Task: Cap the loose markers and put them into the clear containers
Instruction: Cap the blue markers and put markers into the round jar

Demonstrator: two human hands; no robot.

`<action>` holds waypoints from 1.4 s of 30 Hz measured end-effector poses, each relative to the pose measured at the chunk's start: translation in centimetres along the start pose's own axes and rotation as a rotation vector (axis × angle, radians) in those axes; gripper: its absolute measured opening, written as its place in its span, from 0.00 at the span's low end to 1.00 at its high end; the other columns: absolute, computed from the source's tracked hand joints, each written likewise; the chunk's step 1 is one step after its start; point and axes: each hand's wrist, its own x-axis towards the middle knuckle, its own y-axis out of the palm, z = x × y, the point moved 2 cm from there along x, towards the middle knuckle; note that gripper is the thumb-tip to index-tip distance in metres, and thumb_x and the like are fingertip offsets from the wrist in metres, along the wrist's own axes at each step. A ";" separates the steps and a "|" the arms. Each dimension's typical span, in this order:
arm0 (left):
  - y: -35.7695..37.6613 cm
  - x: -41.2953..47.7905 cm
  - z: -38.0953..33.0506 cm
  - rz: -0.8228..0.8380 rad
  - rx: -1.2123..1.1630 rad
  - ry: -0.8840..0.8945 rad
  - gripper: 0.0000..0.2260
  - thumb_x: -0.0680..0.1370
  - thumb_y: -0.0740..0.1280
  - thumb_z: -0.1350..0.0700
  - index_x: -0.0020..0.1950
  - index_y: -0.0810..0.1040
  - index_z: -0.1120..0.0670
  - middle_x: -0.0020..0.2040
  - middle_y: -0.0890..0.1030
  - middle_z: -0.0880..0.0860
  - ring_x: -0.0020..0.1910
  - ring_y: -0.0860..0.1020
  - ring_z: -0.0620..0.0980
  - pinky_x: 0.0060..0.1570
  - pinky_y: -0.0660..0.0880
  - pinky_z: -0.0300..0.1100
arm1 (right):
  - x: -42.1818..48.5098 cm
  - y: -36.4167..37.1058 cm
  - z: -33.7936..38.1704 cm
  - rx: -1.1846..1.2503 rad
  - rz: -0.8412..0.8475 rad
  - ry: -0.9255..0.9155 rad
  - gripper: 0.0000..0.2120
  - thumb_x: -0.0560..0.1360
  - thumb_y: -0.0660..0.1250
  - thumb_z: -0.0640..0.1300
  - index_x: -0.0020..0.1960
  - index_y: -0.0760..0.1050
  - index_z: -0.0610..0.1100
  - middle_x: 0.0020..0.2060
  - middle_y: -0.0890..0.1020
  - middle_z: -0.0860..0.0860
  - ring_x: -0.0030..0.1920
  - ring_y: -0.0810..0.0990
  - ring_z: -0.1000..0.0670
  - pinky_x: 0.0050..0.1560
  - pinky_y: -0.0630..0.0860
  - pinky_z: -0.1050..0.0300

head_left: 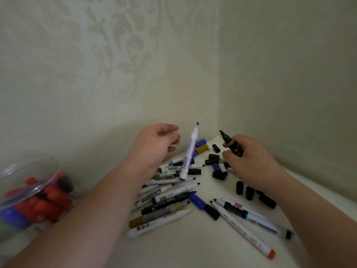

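Clear container [23, 171]: transparent plastic, glossy, with bright highlights along its wall. Loose markers [164, 198]: smooth plastic barrels, mostly white with printed labels; black-and-gold marker [232, 147] has a slight sheen. Caps [249, 192]: smooth black plastic, dull gloss. Counter [193, 244]: plain white, matt. Wallpaper [125, 45] — matt, with a faintly embossed damask pattern.

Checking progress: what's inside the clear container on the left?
The clear container holds red pieces, blue ones lower down and a dark piece; blur hides their count and whatever lies beneath.
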 end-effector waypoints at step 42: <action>1.5 -13.8 3.4 0.143 -0.558 -0.075 0.13 0.74 0.67 0.57 0.58 0.73 0.53 0.43 0.85 0.65 0.37 0.83 0.61 0.36 0.81 0.48 | -0.9 -3.3 1.2 -0.356 0.140 0.105 0.12 0.72 0.75 0.54 0.40 0.80 0.46 0.33 0.83 0.49 0.34 0.81 0.51 0.34 0.77 0.56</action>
